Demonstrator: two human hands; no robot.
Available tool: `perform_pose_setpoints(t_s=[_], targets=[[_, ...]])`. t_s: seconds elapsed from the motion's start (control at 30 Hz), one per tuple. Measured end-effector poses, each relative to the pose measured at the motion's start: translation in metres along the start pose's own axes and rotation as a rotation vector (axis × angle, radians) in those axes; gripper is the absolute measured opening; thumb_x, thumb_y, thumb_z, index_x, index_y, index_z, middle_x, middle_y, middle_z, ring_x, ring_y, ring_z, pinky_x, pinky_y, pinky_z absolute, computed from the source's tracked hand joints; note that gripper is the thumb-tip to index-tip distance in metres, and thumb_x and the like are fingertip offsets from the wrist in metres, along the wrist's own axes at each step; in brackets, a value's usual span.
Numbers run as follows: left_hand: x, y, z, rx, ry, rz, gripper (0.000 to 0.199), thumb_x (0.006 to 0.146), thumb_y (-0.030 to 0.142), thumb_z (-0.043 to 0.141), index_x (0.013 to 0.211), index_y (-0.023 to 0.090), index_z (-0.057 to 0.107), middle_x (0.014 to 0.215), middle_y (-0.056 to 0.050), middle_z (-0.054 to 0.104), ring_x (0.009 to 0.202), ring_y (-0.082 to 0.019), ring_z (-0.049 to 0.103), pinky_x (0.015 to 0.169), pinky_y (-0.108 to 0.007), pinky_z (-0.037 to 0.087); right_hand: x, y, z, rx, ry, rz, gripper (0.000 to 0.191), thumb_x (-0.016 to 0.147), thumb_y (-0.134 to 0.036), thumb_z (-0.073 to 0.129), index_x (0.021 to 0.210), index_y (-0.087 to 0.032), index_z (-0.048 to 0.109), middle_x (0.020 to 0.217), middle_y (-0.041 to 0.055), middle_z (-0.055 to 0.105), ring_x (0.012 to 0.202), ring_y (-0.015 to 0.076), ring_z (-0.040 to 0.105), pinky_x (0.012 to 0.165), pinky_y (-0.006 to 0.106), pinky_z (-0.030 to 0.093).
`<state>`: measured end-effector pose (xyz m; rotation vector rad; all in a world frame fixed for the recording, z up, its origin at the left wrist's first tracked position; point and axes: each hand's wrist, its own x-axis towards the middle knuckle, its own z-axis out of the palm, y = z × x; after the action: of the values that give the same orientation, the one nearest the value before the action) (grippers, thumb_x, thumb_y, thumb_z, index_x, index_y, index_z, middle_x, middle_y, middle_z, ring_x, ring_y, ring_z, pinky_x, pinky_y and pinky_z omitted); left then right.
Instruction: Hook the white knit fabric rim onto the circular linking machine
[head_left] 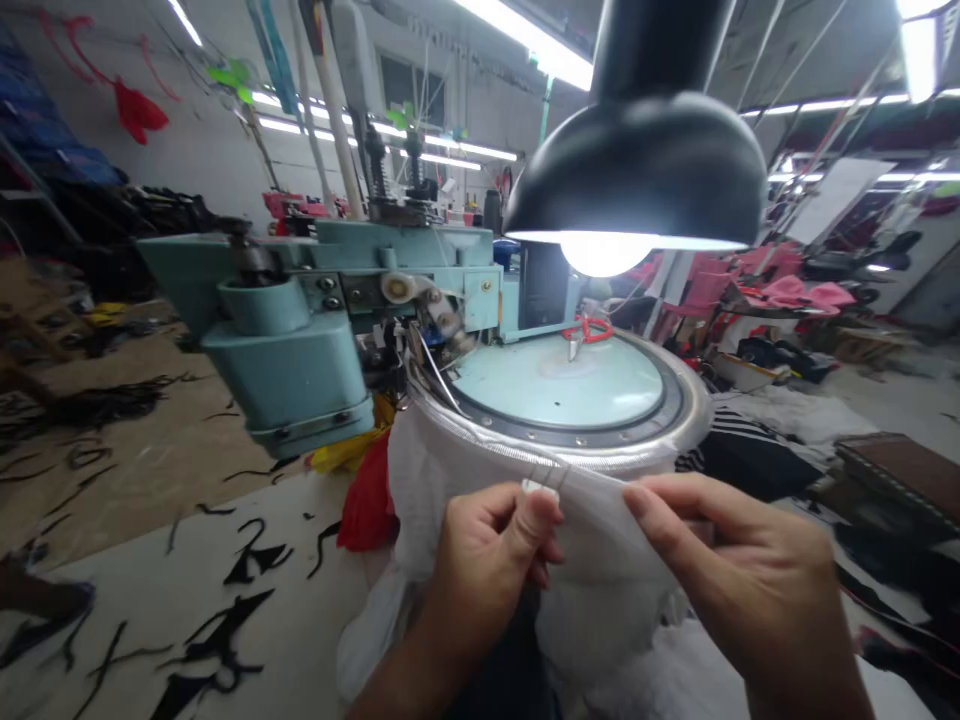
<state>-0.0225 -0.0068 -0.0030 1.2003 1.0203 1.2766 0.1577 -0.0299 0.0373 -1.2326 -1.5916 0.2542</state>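
Both bare hands are held close before the camera, in front of a round dial. By the left hand (487, 550), a small white tool (540, 490) is pinched between thumb and curled fingers; its thin metal pins are pointed at the fabric edge, but whether the rim is touched by them cannot be told. By the right hand (739, 565), white fabric (600, 545) is pinched between thumb and forefinger, and its edge is drawn tight towards this side.

The fabric is hung below the ribbed metal rim (694, 400), around the front of the dial plate (555, 385). As it can be judged, the work is partly done: along the left front, the edge seems to be already carried by the rim, while near the right hand it is pulled away and seems not yet fixed. How much is left cannot be told, because the far side is poorly seen.

To the left, the blue-green machine head (292, 360) is mounted over the dial. From above, the plate is lit by a black lamp (637, 175). Farther out, the floor (315, 620) is scattered with black scraps (247, 568), and pink cloth (806, 292) is piled at the right.
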Motion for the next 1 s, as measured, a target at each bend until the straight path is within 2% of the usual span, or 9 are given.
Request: perform_pose_setpoints(t_s=[0.2, 0.27, 0.33, 0.4, 0.47, 0.67, 0.77, 0.9, 1.0], targets=[[-0.011, -0.007, -0.012, 0.249, 0.001, 0.036, 0.055, 0.089, 0.062, 0.055, 0.067, 0.013, 0.067, 0.052, -0.003, 0.061, 0.042, -0.009, 0.050, 0.041, -0.019, 0.037, 0.001, 0.046, -0.015, 0.056, 0.147, 0.374, 0.031, 0.073, -0.045, 0.077, 0.090, -0.019, 0.076, 0.061, 0.0008, 0.070, 0.049, 0.0128, 0.061, 0.044, 0.017, 0.049], [-0.021, 0.001, -0.013, 0.438, 0.074, 0.286, 0.044, 0.090, 0.050, 0.061, 0.064, 0.015, 0.067, 0.051, 0.000, 0.059, 0.045, -0.009, 0.052, 0.044, -0.019, 0.039, 0.005, 0.056, -0.018, 0.234, -0.026, 0.456, 0.044, 0.072, -0.047, 0.078, 0.103, -0.017, 0.074, 0.057, 0.0003, 0.066, 0.045, 0.0134, 0.058, 0.041, 0.020, 0.048], [-0.025, 0.014, -0.008, 0.611, 0.216, 0.657, 0.022, 0.087, 0.034, 0.069, 0.074, 0.017, 0.072, 0.065, -0.001, 0.067, 0.055, -0.010, 0.060, 0.053, -0.019, 0.046, 0.010, 0.058, -0.018, 0.362, -0.211, 0.456, 0.042, 0.073, -0.046, 0.078, 0.100, -0.014, 0.074, 0.053, -0.0010, 0.062, 0.042, 0.0116, 0.052, 0.040, 0.021, 0.045], [-0.022, 0.029, 0.001, 0.783, 0.323, 0.950, 0.009, 0.084, 0.020, 0.073, 0.093, 0.019, 0.074, 0.090, -0.004, 0.073, 0.067, -0.011, 0.066, 0.063, -0.019, 0.051, 0.015, 0.058, -0.020, 0.425, -0.252, 0.439, 0.031, 0.073, -0.043, 0.079, 0.085, -0.014, 0.074, 0.053, -0.0014, 0.060, 0.042, 0.0096, 0.050, 0.040, 0.019, 0.043], [-0.014, 0.042, 0.009, 0.974, 0.320, 1.074, 0.018, 0.085, 0.015, 0.071, 0.102, 0.018, 0.074, 0.102, -0.006, 0.073, 0.074, -0.013, 0.068, 0.068, -0.021, 0.053, 0.020, 0.058, -0.023, 0.506, -0.243, 0.433, 0.026, 0.073, -0.039, 0.080, 0.079, -0.015, 0.073, 0.059, -0.0008, 0.063, 0.044, 0.0088, 0.053, 0.042, 0.018, 0.045], [0.001, 0.060, 0.016, 1.231, 0.227, 1.076, 0.008, 0.086, 0.017, 0.068, 0.092, 0.018, 0.074, 0.093, -0.003, 0.075, 0.079, -0.018, 0.067, 0.072, -0.030, 0.054, 0.029, 0.048, -0.025, 0.503, -0.412, 0.359, 0.030, 0.078, -0.045, 0.075, 0.089, -0.018, 0.081, 0.082, 0.0057, 0.077, 0.075, 0.0216, 0.071, 0.064, 0.026, 0.057], [0.000, 0.061, 0.013, 1.200, 0.201, 1.059, 0.008, 0.086, 0.013, 0.067, 0.090, 0.018, 0.072, 0.093, -0.003, 0.075, 0.079, -0.017, 0.066, 0.073, -0.029, 0.052, 0.021, 0.039, -0.024, 0.432, -0.294, 0.299, 0.026, 0.078, -0.044, 0.076, 0.082, -0.019, 0.082, 0.073, 0.0037, 0.076, 0.066, 0.0210, 0.071, 0.056, 0.024, 0.056], [0.001, 0.060, 0.006, 1.260, 0.201, 1.188, 0.009, 0.085, 0.017, 0.071, 0.093, 0.019, 0.072, 0.095, -0.003, 0.075, 0.078, -0.015, 0.063, 0.072, -0.028, 0.051, 0.012, 0.039, -0.026, 0.373, -0.011, 0.237, 0.017, 0.073, -0.036, 0.081, 0.080, -0.021, 0.082, 0.072, 0.0023, 0.077, 0.060, 0.0185, 0.070, 0.055, 0.022, 0.057], [0.002, 0.061, 0.004, 1.385, 0.201, 1.248, 0.010, 0.084, 0.021, 0.073, 0.094, 0.019, 0.073, 0.101, -0.005, 0.075, 0.080, -0.017, 0.061, 0.071, -0.028, 0.051, 0.013, 0.043, -0.023, 0.330, 0.046, 0.172, 0.016, 0.072, -0.035, 0.082, 0.081, -0.021, 0.082, 0.073, 0.0025, 0.077, 0.061, 0.0192, 0.072, 0.057, 0.023, 0.059]])
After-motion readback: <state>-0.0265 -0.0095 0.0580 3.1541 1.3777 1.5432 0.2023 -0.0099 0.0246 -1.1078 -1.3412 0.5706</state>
